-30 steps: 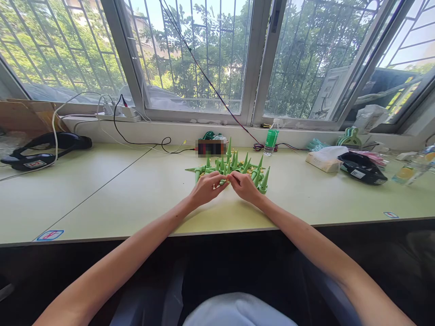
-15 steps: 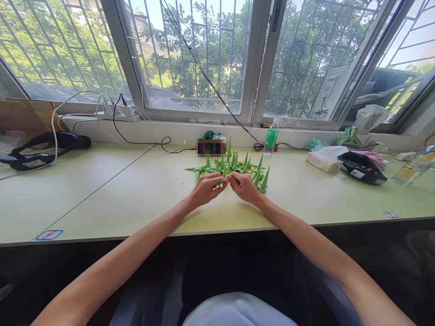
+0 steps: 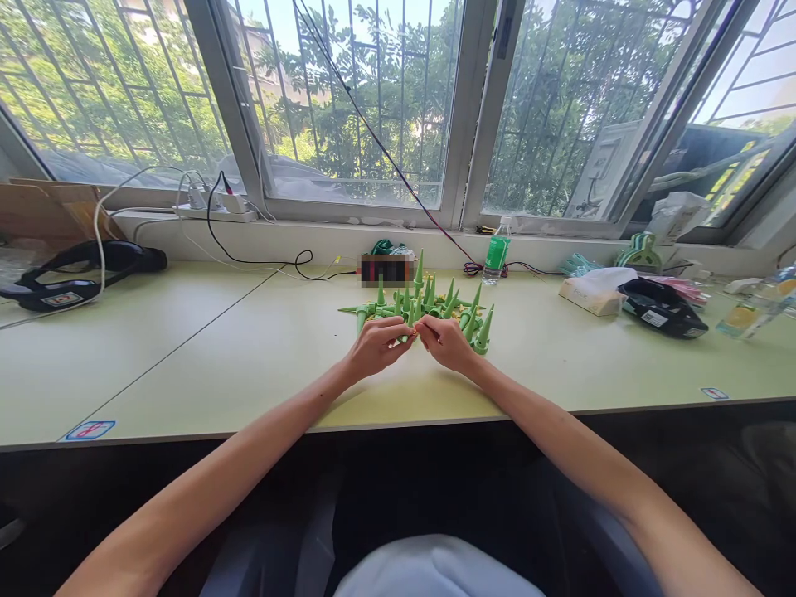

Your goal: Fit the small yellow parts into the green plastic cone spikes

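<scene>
Head view, one entry: two bare hands working at the centre of the frame, above a pale yellow-green table (image 3: 249,356).

Left hand (image 3: 376,344): thumb and fingers are pinching a small piece (image 3: 414,332), mostly hidden, an orange speck showing at the fingertips. Right hand (image 3: 448,342): fingers are curling in, tips meeting or nearly meeting the left's; whether they are also gripping the piece, one cannot tell.

Green conical spikes (image 3: 449,308): a cluster, centre of the frame, lying just beyond the hands, some standing, some leaning or lying flat; yellow bits (image 3: 458,314) are showing among them. Bottle (image 3: 496,255), green label: standing behind the cluster, right of centre.

Risks, as judged: the piece is offering little to hold, so a loose or uneven pinch could be letting it slip and lose itself among the yellow bits. The knuckles are sitting close to the spikes, so a sideways swing of the right hand could be knocking over the nearest one.

Differences against one second ago: the left fingers are closing more tightly, and green that was showing beneath them is now mostly covered. Both hands are keeping nearly the same place; the cluster is appearing unchanged.
</scene>
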The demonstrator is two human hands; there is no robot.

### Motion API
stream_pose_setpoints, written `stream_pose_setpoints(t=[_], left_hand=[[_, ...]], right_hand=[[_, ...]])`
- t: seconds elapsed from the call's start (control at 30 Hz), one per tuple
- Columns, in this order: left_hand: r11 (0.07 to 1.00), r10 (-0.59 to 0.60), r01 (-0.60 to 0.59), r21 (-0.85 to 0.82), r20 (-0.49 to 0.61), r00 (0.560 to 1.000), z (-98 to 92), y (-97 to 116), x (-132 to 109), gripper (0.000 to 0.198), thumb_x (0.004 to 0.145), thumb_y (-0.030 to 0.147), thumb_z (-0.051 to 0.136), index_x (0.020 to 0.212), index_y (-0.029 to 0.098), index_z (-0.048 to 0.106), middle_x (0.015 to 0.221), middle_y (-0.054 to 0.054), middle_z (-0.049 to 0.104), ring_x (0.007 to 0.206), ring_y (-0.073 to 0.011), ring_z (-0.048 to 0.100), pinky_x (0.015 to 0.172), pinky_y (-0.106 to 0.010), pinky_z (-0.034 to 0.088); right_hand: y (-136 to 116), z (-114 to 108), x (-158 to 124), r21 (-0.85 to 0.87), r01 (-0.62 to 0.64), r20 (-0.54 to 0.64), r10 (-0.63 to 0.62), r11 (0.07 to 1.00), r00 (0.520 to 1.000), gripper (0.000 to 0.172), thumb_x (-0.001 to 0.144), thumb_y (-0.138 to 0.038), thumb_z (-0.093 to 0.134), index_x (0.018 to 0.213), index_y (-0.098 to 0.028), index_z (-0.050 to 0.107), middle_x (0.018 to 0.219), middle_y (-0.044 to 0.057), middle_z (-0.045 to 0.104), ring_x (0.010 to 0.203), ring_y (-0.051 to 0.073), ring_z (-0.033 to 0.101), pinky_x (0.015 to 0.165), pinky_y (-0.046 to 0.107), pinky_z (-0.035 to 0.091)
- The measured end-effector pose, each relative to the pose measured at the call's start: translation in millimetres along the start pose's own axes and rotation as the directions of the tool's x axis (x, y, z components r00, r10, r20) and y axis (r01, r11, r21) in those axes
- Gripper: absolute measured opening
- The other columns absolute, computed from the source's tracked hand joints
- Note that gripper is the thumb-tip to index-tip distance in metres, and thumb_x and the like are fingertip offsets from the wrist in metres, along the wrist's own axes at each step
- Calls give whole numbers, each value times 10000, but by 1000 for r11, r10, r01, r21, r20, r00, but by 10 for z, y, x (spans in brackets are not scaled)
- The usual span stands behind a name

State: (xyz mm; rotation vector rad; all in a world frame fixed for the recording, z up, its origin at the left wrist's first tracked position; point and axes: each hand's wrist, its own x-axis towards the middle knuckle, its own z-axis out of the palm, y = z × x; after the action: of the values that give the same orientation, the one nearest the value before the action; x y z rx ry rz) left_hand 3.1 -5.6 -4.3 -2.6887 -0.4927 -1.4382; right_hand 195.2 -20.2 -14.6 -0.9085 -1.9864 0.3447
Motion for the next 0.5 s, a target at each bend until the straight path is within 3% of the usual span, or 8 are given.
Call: stream_pose_setpoints(t=[0.5], left_hand=[[1000, -6, 7, 25, -43, 999, 12, 44, 20, 196, 936, 274, 571, 787, 185, 662, 627, 14, 536, 512, -76, 421, 499, -217, 378]], right_hand=[[23, 11, 17, -21, -2, -33, 1, 1000, 999, 437, 1003, -499, 358, 687, -206, 424, 557, -40, 431, 511, 98, 338, 541, 249, 291]])
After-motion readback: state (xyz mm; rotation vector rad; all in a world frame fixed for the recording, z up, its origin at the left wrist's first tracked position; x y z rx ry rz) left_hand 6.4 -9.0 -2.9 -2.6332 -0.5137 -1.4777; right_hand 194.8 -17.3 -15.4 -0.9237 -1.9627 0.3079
